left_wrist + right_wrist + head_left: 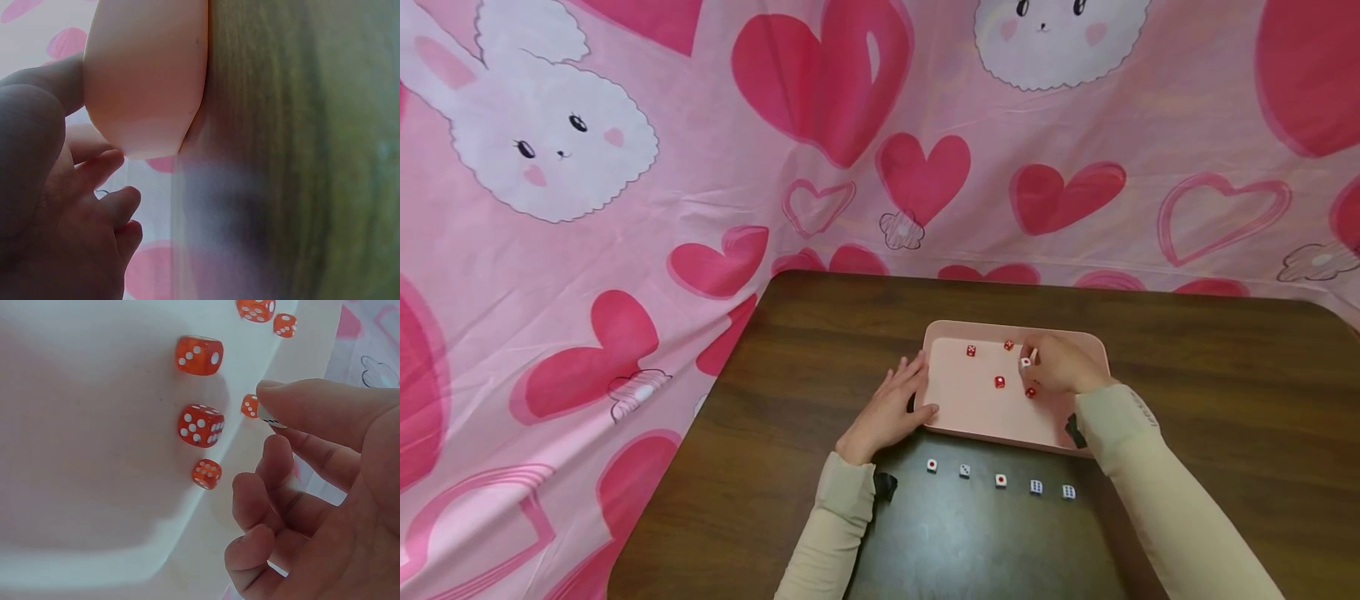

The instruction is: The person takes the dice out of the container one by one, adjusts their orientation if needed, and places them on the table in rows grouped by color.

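A white die [1026, 362] is pinched between the thumb and a finger of my right hand [1060, 364], held over the pink tray [970, 412]. In the right wrist view, the thumb hides most of this white die [272, 419]. Several red dice with white pips lie in the tray, among them one red die [971, 351] toward the back left and another red die [999, 382] near the middle. My left hand [891, 410] rests at the tray's left edge, its fingers extended along the side and its thumb at the front corner.
In front of the tray, several white dice stand in a spaced row on the dark wooden table [760, 442], from a die with a red pip [932, 466] to a rightmost die [1068, 492]. A pink cloth [715, 158] with hearts hangs behind and left.
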{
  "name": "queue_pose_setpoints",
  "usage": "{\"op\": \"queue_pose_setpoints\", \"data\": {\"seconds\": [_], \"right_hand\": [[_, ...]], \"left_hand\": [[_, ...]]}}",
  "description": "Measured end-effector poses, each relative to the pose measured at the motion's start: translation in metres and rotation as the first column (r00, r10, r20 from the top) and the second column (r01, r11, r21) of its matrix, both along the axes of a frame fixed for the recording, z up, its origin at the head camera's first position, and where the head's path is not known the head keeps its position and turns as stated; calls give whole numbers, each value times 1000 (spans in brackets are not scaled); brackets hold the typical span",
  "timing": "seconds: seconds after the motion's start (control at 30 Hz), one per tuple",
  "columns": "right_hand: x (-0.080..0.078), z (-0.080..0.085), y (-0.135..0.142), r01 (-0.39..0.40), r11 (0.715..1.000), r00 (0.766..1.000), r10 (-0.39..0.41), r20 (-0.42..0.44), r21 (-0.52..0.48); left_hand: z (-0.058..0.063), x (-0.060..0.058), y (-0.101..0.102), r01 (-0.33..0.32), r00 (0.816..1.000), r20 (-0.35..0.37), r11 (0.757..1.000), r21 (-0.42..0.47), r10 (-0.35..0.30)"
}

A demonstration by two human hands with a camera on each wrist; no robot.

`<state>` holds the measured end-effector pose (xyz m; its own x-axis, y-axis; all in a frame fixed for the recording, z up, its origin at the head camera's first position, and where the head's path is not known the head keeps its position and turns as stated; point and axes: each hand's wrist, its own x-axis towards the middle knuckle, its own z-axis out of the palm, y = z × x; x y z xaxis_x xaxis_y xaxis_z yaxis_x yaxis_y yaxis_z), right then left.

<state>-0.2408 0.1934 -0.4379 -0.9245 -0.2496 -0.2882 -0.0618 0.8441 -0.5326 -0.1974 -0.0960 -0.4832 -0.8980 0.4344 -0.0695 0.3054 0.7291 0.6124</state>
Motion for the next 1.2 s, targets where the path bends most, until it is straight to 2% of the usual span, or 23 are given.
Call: {"op": "queue_pose_setpoints", "data": {"seconds": [0.37, 0.6, 0.83, 1.07, 1.2], "right_hand": [[5, 7, -2, -19, 1000, 999, 20, -48, 20], [9, 14, -4, -12, 1000, 999, 12, -40, 1], [15, 21, -4, -34, 999, 995, 37, -90, 26], [21, 25, -5, -29, 999, 997, 31, -69, 24], [25, 26, -4, -60, 997, 992, 64, -113, 37]], "left_hand": [[1, 1, -1, -5, 1000, 9, 1000, 4, 4], [1, 0, -1, 0, 1000, -5, 1000, -3, 0], [0, -1, 0, 1, 1000, -7, 1000, -10, -1], [-1, -2, 0, 2, 1000, -6, 1000, -9, -3], [-1, -1, 0, 5, 1000, -7, 1000, -5, -5]]}}
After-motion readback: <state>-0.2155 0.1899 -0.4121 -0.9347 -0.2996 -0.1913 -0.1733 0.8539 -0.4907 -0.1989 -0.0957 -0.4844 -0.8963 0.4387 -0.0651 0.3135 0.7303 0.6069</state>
